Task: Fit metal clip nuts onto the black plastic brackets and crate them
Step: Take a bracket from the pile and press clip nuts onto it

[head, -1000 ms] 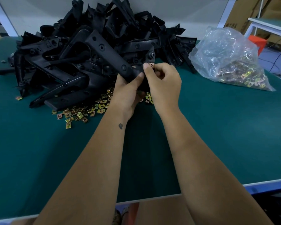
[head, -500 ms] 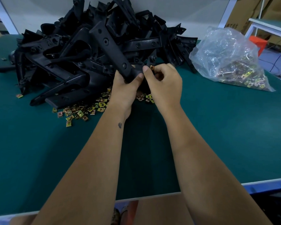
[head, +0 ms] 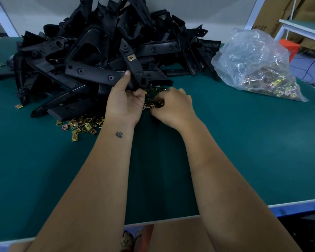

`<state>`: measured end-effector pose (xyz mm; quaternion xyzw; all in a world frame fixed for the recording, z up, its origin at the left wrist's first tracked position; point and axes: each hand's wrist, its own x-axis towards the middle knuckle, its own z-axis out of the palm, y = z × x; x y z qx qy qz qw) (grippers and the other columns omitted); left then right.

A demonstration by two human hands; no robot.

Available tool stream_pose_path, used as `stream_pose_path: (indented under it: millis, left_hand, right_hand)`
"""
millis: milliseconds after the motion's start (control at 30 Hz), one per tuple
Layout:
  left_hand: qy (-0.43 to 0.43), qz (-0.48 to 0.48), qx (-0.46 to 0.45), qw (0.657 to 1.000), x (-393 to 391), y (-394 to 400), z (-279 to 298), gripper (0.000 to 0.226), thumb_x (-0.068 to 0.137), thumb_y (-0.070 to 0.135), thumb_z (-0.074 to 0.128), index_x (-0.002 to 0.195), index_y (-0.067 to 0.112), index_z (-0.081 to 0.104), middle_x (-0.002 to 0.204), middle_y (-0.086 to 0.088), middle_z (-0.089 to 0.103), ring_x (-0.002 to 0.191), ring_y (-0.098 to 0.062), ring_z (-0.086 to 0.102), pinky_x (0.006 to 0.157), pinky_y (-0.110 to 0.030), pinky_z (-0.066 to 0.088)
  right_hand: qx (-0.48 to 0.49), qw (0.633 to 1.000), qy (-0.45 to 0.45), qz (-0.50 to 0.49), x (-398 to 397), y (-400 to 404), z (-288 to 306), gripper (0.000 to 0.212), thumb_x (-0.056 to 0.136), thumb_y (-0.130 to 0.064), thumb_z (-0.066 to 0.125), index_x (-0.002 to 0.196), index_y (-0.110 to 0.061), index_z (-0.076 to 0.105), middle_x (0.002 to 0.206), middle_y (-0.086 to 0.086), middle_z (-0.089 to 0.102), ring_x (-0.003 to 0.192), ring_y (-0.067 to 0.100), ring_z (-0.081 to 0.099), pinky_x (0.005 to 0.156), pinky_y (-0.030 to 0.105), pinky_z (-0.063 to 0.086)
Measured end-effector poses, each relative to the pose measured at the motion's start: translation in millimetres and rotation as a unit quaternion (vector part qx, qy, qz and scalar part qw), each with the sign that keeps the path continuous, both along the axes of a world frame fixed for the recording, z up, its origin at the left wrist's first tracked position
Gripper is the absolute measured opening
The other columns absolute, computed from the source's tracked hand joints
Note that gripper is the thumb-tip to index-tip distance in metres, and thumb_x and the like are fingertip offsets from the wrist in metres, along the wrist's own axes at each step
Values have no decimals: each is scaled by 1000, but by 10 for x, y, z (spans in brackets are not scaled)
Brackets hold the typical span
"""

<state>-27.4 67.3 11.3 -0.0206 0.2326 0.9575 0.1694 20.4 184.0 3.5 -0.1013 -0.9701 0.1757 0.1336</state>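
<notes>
Since 0.5 s ago right hand (head: 173,104) has left the bracket (head: 133,68) and dropped to the loose clip nuts (head: 80,124) on the table (head: 244,142), fingers curled, prob. pinching one; can't confirm. Left hand (head: 125,104) grips bracket's lower end; one fitted nut (head: 131,57) shows, so next nut's due.

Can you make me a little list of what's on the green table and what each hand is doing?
table: green mat
left hand: grips black bracket
fitted clip nut: on that bracket
right hand: fingers curled down into loose clip nuts; whether one is pinched is hidden
bracket pile: behind the hands
plastic bag of nuts: right side
crate: not seen
</notes>
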Motion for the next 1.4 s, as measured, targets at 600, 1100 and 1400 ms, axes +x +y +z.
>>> stream_pose_path:
  millis: [600, 1100, 1400]
  left_hand:
    - [14, -15, -31, 999, 35, 9, 21, 7, 98, 11, 57, 93, 9, 63, 82, -6, 72, 64, -11, 58, 44, -13, 36]
    - [35, -14, -76, 996, -3, 37, -21, 5, 96, 10, 60, 92, 11, 63, 83, -3, 73, 62, -9, 61, 44, -14, 35]
    - [39, -52, -124, 990, -2, 30, -28, 23, 91, 4, 58, 113, 10, 53, 103, -5, 64, 72, -10, 58, 46, -14, 37]
  right_hand:
    - [-35, 995, 37, 88, 21, -95, 19, 14, 81, -18, 67, 74, -19, 56, 81, -6, 53, 96, 26, 53, 81, 37, 41]
    - [-533, 823, 197, 4, 21, -20, 107, 18, 92, -2, 62, 98, -17, 69, 84, -1, 74, 72, 6, 68, 70, 18, 52]
    - [-694, 697, 179, 38, 82, -18, 207, 10, 96, -5, 56, 93, -13, 61, 85, 4, 76, 82, 14, 73, 73, 24, 56]
